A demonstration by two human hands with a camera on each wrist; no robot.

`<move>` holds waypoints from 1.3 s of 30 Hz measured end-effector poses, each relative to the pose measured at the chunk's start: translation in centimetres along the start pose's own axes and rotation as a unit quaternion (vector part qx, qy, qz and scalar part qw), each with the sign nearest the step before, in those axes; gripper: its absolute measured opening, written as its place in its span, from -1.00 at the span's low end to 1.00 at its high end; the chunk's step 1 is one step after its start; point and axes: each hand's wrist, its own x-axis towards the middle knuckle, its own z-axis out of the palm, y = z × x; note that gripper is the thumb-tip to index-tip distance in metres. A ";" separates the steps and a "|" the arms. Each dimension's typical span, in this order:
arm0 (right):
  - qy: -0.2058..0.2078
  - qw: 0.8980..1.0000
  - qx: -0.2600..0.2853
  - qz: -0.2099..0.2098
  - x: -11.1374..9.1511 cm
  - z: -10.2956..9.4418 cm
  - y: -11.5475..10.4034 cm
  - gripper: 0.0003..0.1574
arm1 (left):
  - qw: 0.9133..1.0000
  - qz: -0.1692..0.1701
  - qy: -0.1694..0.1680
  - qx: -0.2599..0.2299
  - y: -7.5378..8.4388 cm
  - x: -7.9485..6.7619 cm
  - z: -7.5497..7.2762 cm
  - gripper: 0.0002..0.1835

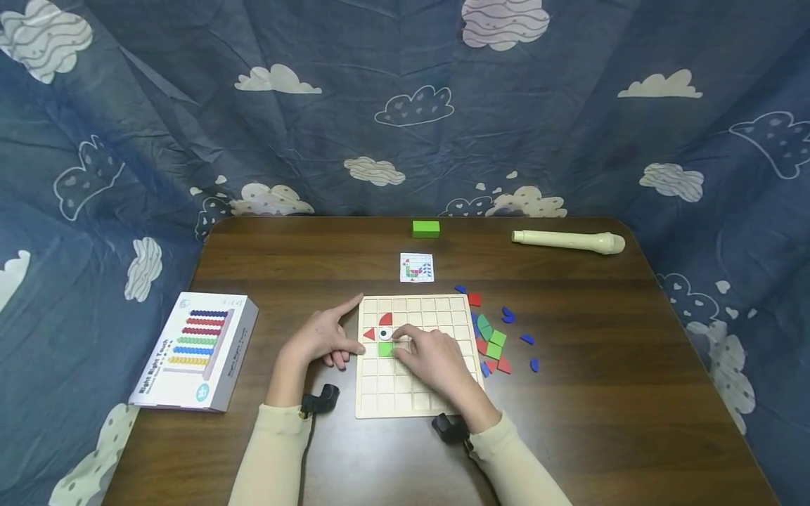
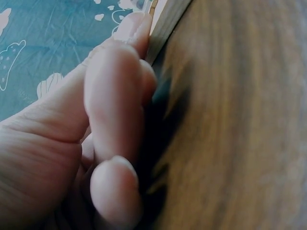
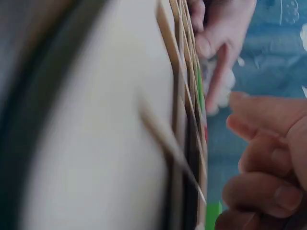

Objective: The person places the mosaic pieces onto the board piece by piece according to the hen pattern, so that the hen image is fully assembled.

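Observation:
A wooden grid board (image 1: 380, 403) lies on the table. At its upper left sit a red quarter-round tile (image 1: 387, 320), a red triangle tile (image 1: 370, 334), a white tile with a black eye dot (image 1: 384, 334) and a green square tile (image 1: 385, 349). My left hand (image 1: 321, 336) touches the board's left edge with spread thumb and index finger, the other fingers bent under. Over the grid, my right hand (image 1: 436, 358) has thumb and index tips apart beside the eye and green tiles. In the right wrist view its other fingers (image 3: 259, 191) bend loosely, with no piece visible among them.
Loose red, green and blue tiles (image 1: 496, 339) lie right of the board. Behind it are a picture card (image 1: 417, 268) and a green block (image 1: 426, 229). A cream microphone-shaped stick (image 1: 569, 241) lies back right; a white abacus box (image 1: 190, 351) lies left.

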 end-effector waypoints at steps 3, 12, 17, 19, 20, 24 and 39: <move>0.025 0.999 0.030 0.019 -1.0 -1.9 1.5 -0.72 | 1.000 -0.001 -0.002 -0.002 0.1 0.1 0.1 0.23; 0.101 0.987 0.105 0.066 -3.9 -7.1 9.2 -0.68 | 1.000 -0.007 0.000 -0.007 -0.3 0.2 0.0 0.22; 0.112 0.984 0.080 0.117 -5.4 -8.2 13.1 -0.63 | 1.000 -0.007 -0.006 -0.015 -0.3 0.2 0.0 0.22; 0.102 0.984 0.052 0.136 -5.9 -8.4 14.0 -0.62 | 1.000 -0.009 -0.007 -0.017 -0.2 0.1 0.0 0.21; 0.095 0.984 0.038 0.144 -6.0 -8.5 14.4 -0.61 | 1.000 -0.010 -0.007 -0.018 -0.2 0.1 0.0 0.21; 0.062 0.985 -0.002 0.161 -6.3 -8.6 14.8 -0.57 | 1.000 -0.014 -0.004 -0.017 -0.2 0.1 0.1 0.21; 0.019 0.987 -0.034 0.156 -5.3 -8.0 14.4 -0.63 | 1.000 -0.016 0.002 -0.020 -0.1 0.0 0.1 0.19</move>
